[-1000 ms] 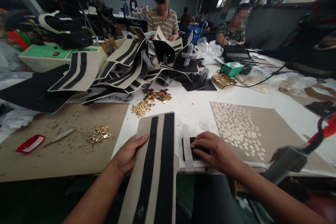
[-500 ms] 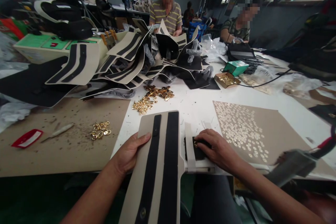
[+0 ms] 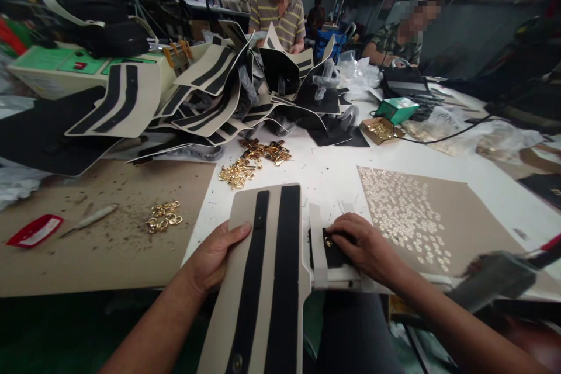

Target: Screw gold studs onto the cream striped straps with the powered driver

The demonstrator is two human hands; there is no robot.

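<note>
Low in the middle of the frame, my left hand (image 3: 214, 257) lies flat and open on the edge of the beige panel (image 3: 263, 280), thumb on top, pinning it against the table edge (image 3: 333, 178). Just right of it, my right hand (image 3: 366, 245) presses narrowed fingertips on a small black tab (image 3: 329, 248) bearing a gold fitting (image 3: 328, 242); I can't tell if it pinches it. I judge the fitting is being seated; next calls for steady downward pressure without shifting the panel.
</note>
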